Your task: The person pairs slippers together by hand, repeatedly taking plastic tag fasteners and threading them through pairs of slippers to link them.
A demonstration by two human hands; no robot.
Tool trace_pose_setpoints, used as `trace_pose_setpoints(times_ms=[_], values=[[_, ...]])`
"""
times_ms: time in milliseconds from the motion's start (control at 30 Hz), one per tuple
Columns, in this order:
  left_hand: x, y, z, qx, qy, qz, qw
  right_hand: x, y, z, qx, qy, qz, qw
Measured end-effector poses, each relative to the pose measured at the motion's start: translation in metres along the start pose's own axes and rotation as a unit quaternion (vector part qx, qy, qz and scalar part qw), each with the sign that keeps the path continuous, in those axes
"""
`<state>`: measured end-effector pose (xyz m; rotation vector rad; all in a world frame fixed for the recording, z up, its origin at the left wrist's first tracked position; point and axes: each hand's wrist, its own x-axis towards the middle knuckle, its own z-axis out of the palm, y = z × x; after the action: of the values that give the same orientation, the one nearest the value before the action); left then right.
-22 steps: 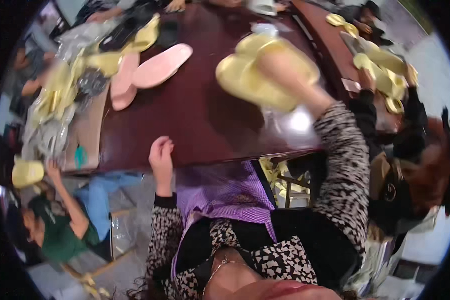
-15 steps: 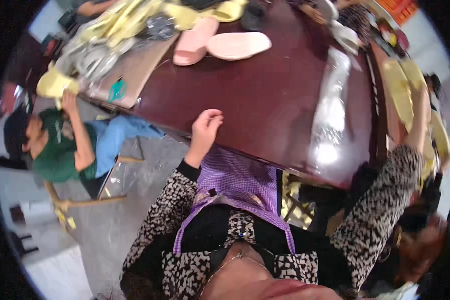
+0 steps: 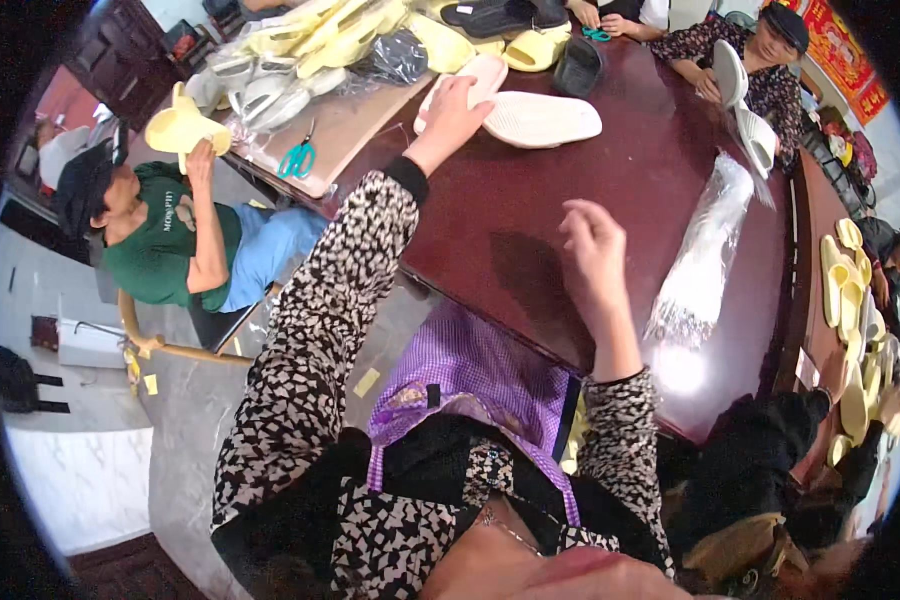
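Note:
My left hand (image 3: 455,118) reaches forward over the table, its fingers closed around a pale pink slipper (image 3: 483,72); its grip is partly hidden by the hand. Beside it lies the matching slipper (image 3: 545,119), sole up or turned on its side, I cannot tell which. Nearer the front edge, my right hand (image 3: 595,250) hovers above the dark red table (image 3: 490,220). It holds nothing, and its fingers are loosely bent and apart. To its right lies a stack of clear plastic bags (image 3: 705,250).
Back left, yellow and grey slippers (image 3: 270,95) are heaped near teal scissors (image 3: 297,160) on a brown board. A seated person (image 3: 175,240) at left holds a yellow slipper (image 3: 185,128). Another person (image 3: 760,70) holds white slippers (image 3: 755,140). More yellow slippers (image 3: 850,300) lie far right.
My left hand has gone forward from the table's front edge to the pink slipper. My right hand has come back from the yellow slippers at far right, empty, over the table. The view has shifted.

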<state>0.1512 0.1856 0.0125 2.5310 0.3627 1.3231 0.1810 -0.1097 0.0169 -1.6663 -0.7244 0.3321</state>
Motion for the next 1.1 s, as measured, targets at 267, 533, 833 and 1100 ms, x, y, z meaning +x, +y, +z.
trace_pose_setpoints(times_ms=[267, 533, 833, 1100], values=[[0.014, -0.01, 0.015, -0.374, -0.326, -0.399, 0.771, 0.011, 0.045, -0.001, -0.144, 0.056, -0.12, 0.981], [-0.079, 0.091, -0.028, 0.028, -0.109, 0.233, 0.966, 0.011, 0.017, -0.022, 0.065, 0.206, 0.005, 0.976], [-0.115, 0.129, -0.059, -0.144, -0.23, 0.175, 0.946, 0.011, 0.02, -0.019, 0.084, 0.192, 0.026, 0.977], [-0.014, 0.005, -0.002, -0.07, -0.181, 0.046, 0.98, 0.014, 0.033, -0.017, 0.058, 0.164, 0.023, 0.985]])
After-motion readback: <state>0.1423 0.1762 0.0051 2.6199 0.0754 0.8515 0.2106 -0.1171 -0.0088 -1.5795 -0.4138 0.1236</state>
